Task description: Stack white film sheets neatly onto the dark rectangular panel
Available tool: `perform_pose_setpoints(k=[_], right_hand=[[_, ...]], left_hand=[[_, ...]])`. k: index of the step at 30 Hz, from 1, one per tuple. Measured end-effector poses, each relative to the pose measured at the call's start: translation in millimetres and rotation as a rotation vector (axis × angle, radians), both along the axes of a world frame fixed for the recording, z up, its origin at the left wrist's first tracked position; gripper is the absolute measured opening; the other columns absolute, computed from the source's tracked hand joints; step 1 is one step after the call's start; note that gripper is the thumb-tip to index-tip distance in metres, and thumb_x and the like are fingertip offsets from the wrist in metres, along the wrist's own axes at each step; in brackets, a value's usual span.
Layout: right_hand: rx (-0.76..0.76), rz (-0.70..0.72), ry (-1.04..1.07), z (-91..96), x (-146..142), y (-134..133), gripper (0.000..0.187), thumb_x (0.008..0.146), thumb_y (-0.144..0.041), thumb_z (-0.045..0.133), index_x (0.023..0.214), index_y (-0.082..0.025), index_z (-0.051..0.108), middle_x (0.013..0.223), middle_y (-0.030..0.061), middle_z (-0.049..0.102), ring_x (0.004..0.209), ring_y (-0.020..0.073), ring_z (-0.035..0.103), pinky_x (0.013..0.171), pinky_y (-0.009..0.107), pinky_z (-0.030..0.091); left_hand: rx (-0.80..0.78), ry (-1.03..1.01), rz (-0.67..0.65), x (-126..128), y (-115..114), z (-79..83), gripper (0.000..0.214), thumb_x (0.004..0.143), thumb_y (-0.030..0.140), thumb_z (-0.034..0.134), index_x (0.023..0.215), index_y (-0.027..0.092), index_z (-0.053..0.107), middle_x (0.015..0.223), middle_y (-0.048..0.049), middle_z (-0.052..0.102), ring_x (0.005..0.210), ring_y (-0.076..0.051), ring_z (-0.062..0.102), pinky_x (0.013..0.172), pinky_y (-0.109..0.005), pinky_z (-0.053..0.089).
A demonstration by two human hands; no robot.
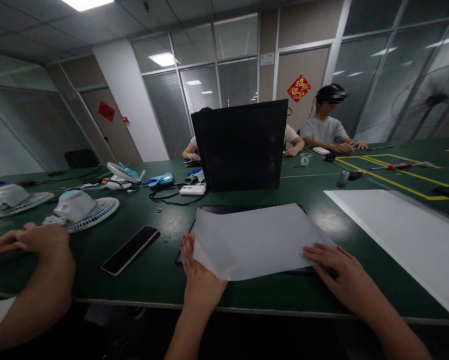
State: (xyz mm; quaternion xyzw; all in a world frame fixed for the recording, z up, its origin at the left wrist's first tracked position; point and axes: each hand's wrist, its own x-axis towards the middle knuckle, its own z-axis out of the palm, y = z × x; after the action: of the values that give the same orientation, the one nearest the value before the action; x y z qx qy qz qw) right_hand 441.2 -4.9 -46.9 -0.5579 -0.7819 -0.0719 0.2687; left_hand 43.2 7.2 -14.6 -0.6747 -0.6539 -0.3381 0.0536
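A thin white translucent sheet point(250, 242) is spread over a dark flat panel point(301, 207), whose edges show around it. My left hand point(200, 275) grips the sheet at its left side, with part of the palm and thumb behind the sheet. At the right edge my right hand point(340, 267) holds the sheet, fingers on its upper face and thumb partly hidden. The sheet's near left corner curls slightly upward. Most of the panel is covered by the sheet.
A black upright panel point(241, 147) stands beyond the sheet. A phone point(130, 250) lies left, near a white fan part point(76, 210) and a neighbour's arm point(46, 270). A large white sheet point(404, 230) covers the right side. Another person point(325, 127) sits across the table.
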Motion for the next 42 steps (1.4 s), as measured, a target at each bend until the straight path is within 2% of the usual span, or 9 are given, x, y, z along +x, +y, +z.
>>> perform_pose_setpoints(k=[3, 7, 9, 11, 13, 15, 18, 25, 42], right_hand=[[-0.016, -0.019, 0.012, 0.6, -3.7, -0.6, 0.038, 0.110, -0.054, 0.042, 0.138, -0.048, 0.067, 0.145, -0.0059, 0.063, 0.139, 0.0321, 0.057, 0.116, 0.080, 0.040], [-0.044, -0.004, -0.002, 3.4, -7.1, -1.7, 0.042, 0.110, -0.062, 0.044, 0.145, -0.048, 0.063, 0.151, -0.0061, 0.058, 0.143, 0.0319, 0.052, 0.116, 0.077, 0.043], [-0.058, 0.016, -0.019, 5.9, -9.0, -3.5, 0.044, 0.109, -0.063, 0.047, 0.149, -0.047, 0.059, 0.154, -0.0063, 0.055, 0.146, 0.0313, 0.049, 0.117, 0.075, 0.044], [-0.061, 0.032, -0.033, 8.1, -10.9, -6.0, 0.045, 0.108, -0.062, 0.050, 0.150, -0.047, 0.058, 0.155, -0.0059, 0.054, 0.147, 0.0321, 0.048, 0.117, 0.076, 0.043], [-0.052, 0.050, -0.037, 9.3, -12.3, -8.9, 0.044, 0.107, -0.061, 0.051, 0.147, -0.045, 0.061, 0.154, -0.0053, 0.055, 0.146, 0.0319, 0.049, 0.118, 0.074, 0.044], [-0.041, 0.072, -0.033, 9.8, -13.0, -11.3, 0.043, 0.107, -0.058, 0.050, 0.145, -0.044, 0.064, 0.154, -0.0054, 0.055, 0.144, 0.0284, 0.052, 0.118, 0.066, 0.048], [-0.025, 0.080, -0.023, 9.8, -13.3, -12.1, 0.044, 0.108, -0.056, 0.046, 0.148, -0.044, 0.062, 0.157, -0.0066, 0.053, 0.143, 0.0236, 0.052, 0.119, 0.056, 0.051], [-0.013, -0.091, 0.004, 4.6, -12.9, -5.5, 0.065, 0.104, -0.076, 0.046, 0.151, -0.034, 0.061, 0.167, 0.0036, 0.039, 0.153, 0.0385, 0.037, 0.121, 0.072, 0.042], [-0.125, -0.111, 0.010, 4.4, -10.4, -4.1, 0.068, 0.105, -0.073, 0.037, 0.147, -0.028, 0.065, 0.162, 0.0036, 0.047, 0.155, 0.0326, 0.036, 0.128, 0.063, 0.037]], left_hand=[[0.079, -0.056, 0.042, -2.9, -0.7, -1.8, 0.149, 0.080, 0.055, 0.085, 0.167, 0.013, -0.029, 0.178, -0.0327, -0.007, 0.167, -0.048, 0.000, 0.132, -0.069, 0.016], [0.108, -0.028, 0.007, -5.0, -3.6, -0.6, 0.148, 0.081, 0.052, 0.086, 0.168, 0.020, -0.029, 0.179, -0.0287, -0.010, 0.167, -0.046, -0.001, 0.131, -0.072, 0.016], [0.098, 0.075, -0.028, -3.5, -5.6, 3.1, 0.133, 0.084, 0.050, 0.085, 0.173, 0.022, -0.010, 0.180, -0.0258, -0.011, 0.167, -0.046, -0.003, 0.131, -0.073, 0.014], [0.023, 0.188, -0.071, -1.1, -7.2, 8.3, 0.099, 0.090, 0.046, 0.080, 0.172, 0.026, 0.027, 0.183, -0.0193, -0.003, 0.168, -0.045, 0.002, 0.131, -0.072, 0.013], [-0.100, 0.256, -0.092, 1.1, -7.9, 13.8, 0.064, 0.096, 0.045, 0.074, 0.156, 0.029, 0.058, 0.182, -0.0147, 0.018, 0.167, -0.043, 0.013, 0.132, -0.070, 0.014], [-0.219, 0.277, -0.074, 2.5, -7.8, 18.9, 0.052, 0.100, 0.049, 0.068, 0.147, 0.028, 0.068, 0.174, -0.0148, 0.038, 0.165, -0.041, 0.025, 0.133, -0.068, 0.016], [-0.317, 0.293, -0.039, 4.0, -7.1, 24.9, 0.057, 0.103, 0.055, 0.061, 0.151, 0.025, 0.066, 0.168, -0.0156, 0.049, 0.162, -0.039, 0.035, 0.133, -0.067, 0.017], [-0.420, 0.307, 0.002, 8.7, -6.9, 32.1, 0.066, 0.104, 0.059, 0.057, 0.159, 0.025, 0.057, 0.174, -0.0166, 0.038, 0.164, -0.043, 0.027, 0.131, -0.070, 0.015], [-0.409, 0.267, -0.013, 6.7, -7.7, 32.3, 0.065, 0.102, 0.059, 0.060, 0.157, 0.023, 0.060, 0.173, -0.0146, 0.042, 0.163, -0.041, 0.031, 0.134, -0.062, 0.019]])
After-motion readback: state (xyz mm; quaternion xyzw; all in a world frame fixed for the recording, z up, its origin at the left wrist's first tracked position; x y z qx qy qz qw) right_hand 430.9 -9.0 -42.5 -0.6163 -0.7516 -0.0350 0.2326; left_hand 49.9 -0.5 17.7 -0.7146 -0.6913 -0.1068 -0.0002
